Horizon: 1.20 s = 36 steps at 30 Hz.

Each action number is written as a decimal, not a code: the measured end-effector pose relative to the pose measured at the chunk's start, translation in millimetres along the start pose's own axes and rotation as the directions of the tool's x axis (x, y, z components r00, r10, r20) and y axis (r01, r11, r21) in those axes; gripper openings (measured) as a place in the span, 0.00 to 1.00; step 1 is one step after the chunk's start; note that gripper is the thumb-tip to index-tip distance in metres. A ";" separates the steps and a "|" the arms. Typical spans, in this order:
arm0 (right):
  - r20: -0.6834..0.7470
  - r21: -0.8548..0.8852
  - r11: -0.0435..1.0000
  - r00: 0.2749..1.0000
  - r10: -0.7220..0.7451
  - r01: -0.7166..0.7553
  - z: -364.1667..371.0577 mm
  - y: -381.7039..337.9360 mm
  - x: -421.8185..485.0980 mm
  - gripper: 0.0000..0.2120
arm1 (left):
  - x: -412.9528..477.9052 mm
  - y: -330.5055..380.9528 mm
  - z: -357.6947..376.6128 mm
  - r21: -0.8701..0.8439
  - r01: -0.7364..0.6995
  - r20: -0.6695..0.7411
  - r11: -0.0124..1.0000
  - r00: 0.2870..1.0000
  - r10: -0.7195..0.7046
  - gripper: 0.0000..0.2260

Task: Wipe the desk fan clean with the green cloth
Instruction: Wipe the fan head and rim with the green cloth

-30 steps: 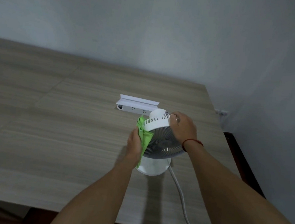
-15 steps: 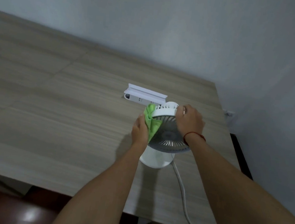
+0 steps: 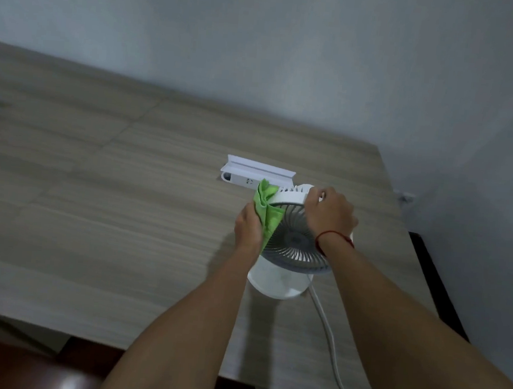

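The small white desk fan (image 3: 288, 246) with its grey slatted grille stands on a round white base near the right end of the pale wood-grain surface (image 3: 123, 213), its head tilted upward. The left hand (image 3: 247, 226) is closed on the bunched green cloth (image 3: 266, 207), pressing it against the left rim of the grille. The right hand (image 3: 329, 214), a red string at its wrist, is curled over the top right of the fan housing, gripping it. A white cord (image 3: 329, 340) trails from the base toward the near edge. A white power strip (image 3: 250, 175) lies just behind the fan.
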State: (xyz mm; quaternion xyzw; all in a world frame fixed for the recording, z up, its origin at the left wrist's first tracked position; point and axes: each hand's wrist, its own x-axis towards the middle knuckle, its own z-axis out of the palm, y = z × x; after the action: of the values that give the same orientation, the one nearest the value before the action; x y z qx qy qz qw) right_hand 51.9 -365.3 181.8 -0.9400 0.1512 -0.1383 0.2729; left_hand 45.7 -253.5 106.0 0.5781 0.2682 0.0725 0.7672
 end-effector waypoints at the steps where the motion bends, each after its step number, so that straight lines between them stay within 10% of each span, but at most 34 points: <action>1: 0.004 0.001 1.000 1.000 -0.005 0.005 0.3 -0.6 -1.1 0.18 | 3.8 -10.7 -1.2 -0.023 0.028 -0.006 0.999 1.000 -0.028 0.20; 8: -0.009 0.013 1.000 1.000 -0.004 0.004 -0.7 3.0 -1.3 0.18 | 12.3 -89.6 1.7 -0.302 0.452 0.286 0.839 0.883 -0.373 0.30; 13: -0.033 0.014 0.999 0.999 -0.028 0.029 0.1 4.2 -2.0 0.18 | 5.4 -95.6 11.1 -0.366 0.463 0.205 0.807 0.886 -0.415 0.28; 17: -0.030 0.018 0.999 0.998 -0.050 0.051 -1.1 5.1 -1.4 0.17 | 7.1 -54.2 1.3 -0.310 0.324 0.107 0.894 0.946 -0.306 0.31; 22: -0.046 -0.009 1.000 0.998 -0.031 0.030 1.9 -0.9 -1.7 0.19 | -6.2 11.5 2.6 0.156 -0.025 -0.076 0.987 0.996 0.037 0.24; 30: 0.025 0.020 0.998 0.998 -0.060 0.060 -3.0 9.3 15.1 0.19 | -20.4 14.0 13.2 0.323 -0.677 0.328 0.662 0.736 0.593 0.21; 36: 0.067 0.087 0.985 0.985 -0.156 0.150 -2.9 13.9 16.8 0.17 | -11.3 8.4 15.6 0.387 -0.726 0.335 0.569 0.686 0.647 0.22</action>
State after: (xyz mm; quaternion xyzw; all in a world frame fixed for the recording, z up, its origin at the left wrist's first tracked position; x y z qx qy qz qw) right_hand 63.4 -383.8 179.4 -0.9413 0.0625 -0.1304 0.3050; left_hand 45.5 -268.8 120.4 0.8145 -0.0295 0.2493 0.5230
